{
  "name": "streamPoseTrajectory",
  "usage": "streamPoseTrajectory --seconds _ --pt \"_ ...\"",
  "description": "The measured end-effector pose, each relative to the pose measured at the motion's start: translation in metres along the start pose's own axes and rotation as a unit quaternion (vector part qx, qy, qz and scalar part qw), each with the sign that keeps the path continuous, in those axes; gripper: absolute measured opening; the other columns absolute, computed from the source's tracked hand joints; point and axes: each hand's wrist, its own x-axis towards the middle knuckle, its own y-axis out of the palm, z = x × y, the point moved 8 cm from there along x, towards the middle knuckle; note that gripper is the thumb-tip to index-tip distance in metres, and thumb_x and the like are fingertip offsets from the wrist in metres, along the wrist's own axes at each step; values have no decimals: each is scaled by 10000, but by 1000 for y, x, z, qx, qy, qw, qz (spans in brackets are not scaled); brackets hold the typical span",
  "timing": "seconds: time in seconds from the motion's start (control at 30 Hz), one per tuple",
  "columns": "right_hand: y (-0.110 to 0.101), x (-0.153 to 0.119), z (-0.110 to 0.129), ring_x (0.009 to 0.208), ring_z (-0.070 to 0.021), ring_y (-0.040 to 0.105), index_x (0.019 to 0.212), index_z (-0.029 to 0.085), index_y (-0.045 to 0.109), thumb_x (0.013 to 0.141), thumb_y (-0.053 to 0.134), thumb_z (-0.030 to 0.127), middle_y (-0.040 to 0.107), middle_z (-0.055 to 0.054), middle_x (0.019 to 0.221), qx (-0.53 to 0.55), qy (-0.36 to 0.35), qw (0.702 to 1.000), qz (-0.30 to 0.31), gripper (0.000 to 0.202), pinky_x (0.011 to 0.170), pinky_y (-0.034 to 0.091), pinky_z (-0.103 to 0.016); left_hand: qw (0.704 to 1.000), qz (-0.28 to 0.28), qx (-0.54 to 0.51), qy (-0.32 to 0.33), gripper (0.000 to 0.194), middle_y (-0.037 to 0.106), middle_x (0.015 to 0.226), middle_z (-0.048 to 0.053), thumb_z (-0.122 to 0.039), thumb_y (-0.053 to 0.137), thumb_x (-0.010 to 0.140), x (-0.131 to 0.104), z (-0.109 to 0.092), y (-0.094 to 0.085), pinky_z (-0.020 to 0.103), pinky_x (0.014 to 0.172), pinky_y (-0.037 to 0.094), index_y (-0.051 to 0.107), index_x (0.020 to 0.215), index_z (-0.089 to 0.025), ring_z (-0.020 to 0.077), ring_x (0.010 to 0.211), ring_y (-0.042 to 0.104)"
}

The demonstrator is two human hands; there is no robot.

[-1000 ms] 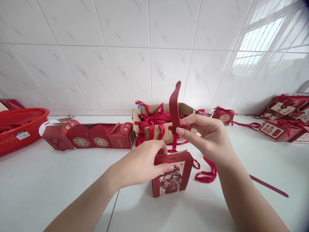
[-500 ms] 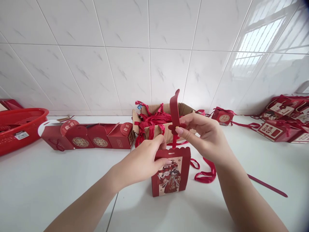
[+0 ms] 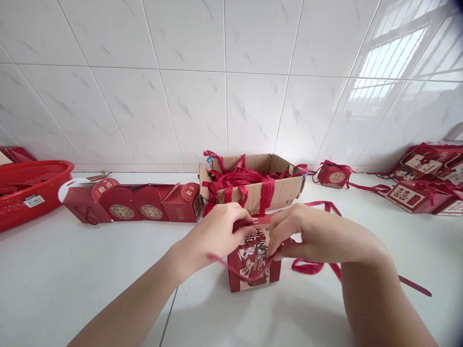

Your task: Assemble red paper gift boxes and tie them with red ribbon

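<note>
A red gift box [image 3: 255, 282] with two cartoon figures printed on its front stands upright on the counter between my hands. My left hand [image 3: 217, 233] is closed on its top edge at the left, thumb over the front. In my right hand [image 3: 307, 233], at the box's upper right, the fingers pinch a narrow red strap [image 3: 249, 278]. The strap's free end curves down and left across the box front and is blurred. My fingers hide much of the box's top. Red ribbon [image 3: 307, 267] lies looped on the counter just right of the box.
Behind stands an open cardboard box [image 3: 285, 193] full of red ribbons [image 3: 238, 176]. To the left are a row of red boxes [image 3: 123, 212] and a red plastic basket [image 3: 39, 176]. At right are a small red box [image 3: 333, 174], several finished-looking boxes [image 3: 415, 195] and a loose strip [image 3: 415, 285].
My right hand has come down from above the box to its front. The strap, upright before, now swings down and left across the front. My left hand stays on the box.
</note>
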Motion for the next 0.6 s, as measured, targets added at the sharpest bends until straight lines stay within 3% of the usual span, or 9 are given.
streamPoseTrajectory --seconds 0.07,0.27,0.37,0.6 --pt "5 1 -6 761 -118 631 860 263 753 818 597 100 697 29 857 -34 38 999 17 230 685 502 -245 1000 -14 20 3 206 649 875 23 -321 518 895 2 2 -1 286 696 470 693 883 -213 181 843 609" --pt "-13 10 -19 1048 -173 566 875 338 760 813 663 237 559 -12 1190 -45 59 991 -108 153 814 513 -286 999 -19 28 23 232 618 821 28 -291 459 923 7 7 0 276 625 445 666 861 -209 164 753 576" --pt "-10 16 -29 1039 -171 577 847 315 767 791 688 228 521 -21 1251 2 46 996 -70 130 842 520 -295 999 -17 13 28 232 612 813 26 -291 447 925 6 4 -1 267 615 432 656 858 -214 164 749 572" --pt "-3 23 -35 937 -144 608 839 299 771 781 702 214 582 -21 1115 12 24 1000 -15 124 805 513 -269 999 28 -19 2 193 600 825 18 -335 484 898 0 3 -1 250 580 402 618 842 -208 148 690 559"
